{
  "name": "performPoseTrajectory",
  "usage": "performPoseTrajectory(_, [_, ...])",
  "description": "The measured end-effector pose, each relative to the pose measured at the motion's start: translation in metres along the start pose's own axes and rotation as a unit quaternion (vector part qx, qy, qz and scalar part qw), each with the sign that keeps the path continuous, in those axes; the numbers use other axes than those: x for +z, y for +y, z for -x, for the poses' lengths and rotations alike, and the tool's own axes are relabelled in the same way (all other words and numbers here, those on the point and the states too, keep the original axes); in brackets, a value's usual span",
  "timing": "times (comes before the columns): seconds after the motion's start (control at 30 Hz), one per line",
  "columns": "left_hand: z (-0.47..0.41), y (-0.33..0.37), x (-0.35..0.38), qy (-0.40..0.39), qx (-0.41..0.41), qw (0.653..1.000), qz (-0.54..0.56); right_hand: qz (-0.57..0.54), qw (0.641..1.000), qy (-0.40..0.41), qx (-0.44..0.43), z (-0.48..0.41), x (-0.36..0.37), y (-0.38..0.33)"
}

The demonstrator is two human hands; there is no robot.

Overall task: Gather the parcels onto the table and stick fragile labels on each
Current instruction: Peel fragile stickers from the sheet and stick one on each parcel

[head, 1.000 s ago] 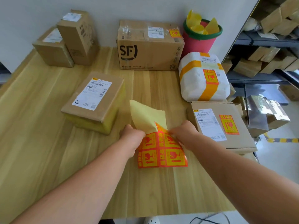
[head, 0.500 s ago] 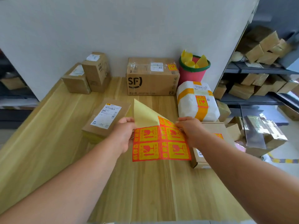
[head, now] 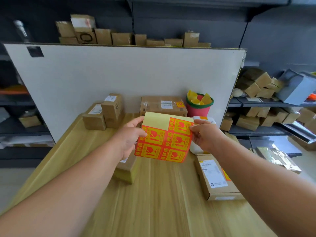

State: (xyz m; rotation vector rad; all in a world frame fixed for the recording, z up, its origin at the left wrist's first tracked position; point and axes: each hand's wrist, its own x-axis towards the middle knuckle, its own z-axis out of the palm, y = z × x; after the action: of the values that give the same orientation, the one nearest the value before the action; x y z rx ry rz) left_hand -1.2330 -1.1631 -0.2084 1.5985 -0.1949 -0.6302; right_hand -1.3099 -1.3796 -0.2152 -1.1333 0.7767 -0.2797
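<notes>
Brightness: even and soft; white board [head: 119, 74] and table [head: 162, 211] well lit, far shelves [head: 171, 19] dim.
Source: brighter on the right side.
Shadows: faint, diffuse.
Glare: mild sheen on the tabletop.
Blur: slight softness throughout; small print unreadable.
Distortion: wide-angle bending towards the edges.

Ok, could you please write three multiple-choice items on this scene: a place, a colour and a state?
1. Where does the pink bucket stand? A) on the floor B) at the back of the table, right of the large box C) on a shelf
2. What colour is the bare backing of the label sheet? A) pale yellow B) blue C) black
3. How is the label sheet? A) flat on the table B) in the bucket C) held up in both hands
Answers: 1 B, it stands beside the box; 2 A, the peeled patch is pale yellow; 3 C, the left hand and right hand grip its edges.
</notes>
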Motion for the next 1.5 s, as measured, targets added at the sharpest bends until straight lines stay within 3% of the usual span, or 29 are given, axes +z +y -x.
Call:
performPoseTrajectory(0.23, [0.013,0.014,-0.015,0.03,0.028,0.995,-0.091,-0.023,0.998,0.009,-0.054,0.009,0.021,-0.024])
performPoseTrajectory(0.33, [0.012,0.027,-0.024,0.062,0.063,0.992,-0.085,0.081,0.991,0.051,-0.098,0.02,0.032,-0.033])
performPoseTrajectory(0.37, [0.011,0.032,-0.027,0.066,0.079,0.991,-0.086,0.16,0.975,0.085,-0.131,0.024,0.036,-0.036])
performPoseTrajectory(0.43, [0.009,0.043,-0.033,0.063,0.108,0.989,-0.084,0.323,0.906,0.143,-0.233,0.033,0.047,-0.04])
performPoseTrajectory(0.5, [0.008,0.052,-0.038,0.05,0.128,0.986,-0.091,0.407,0.839,0.132,-0.336,0.044,0.063,-0.044])
performPoseTrajectory(0.6, [0.004,0.066,-0.049,0.022,0.16,0.98,-0.115,0.431,0.803,0.042,-0.411,0.058,0.099,-0.046])
performPoseTrajectory(0.7, [0.001,0.081,-0.064,-0.01,0.191,0.974,-0.125,0.46,0.773,0.003,-0.437,0.068,0.136,-0.048])
performPoseTrajectory(1.1, [0.001,0.12,-0.126,-0.052,0.275,0.944,-0.176,0.45,0.789,-0.009,-0.418,0.09,0.218,-0.057])
performPoseTrajectory(1.5, [0.017,0.145,-0.158,-0.071,0.337,0.911,-0.229,0.43,0.809,-0.027,-0.401,0.111,0.246,-0.066])
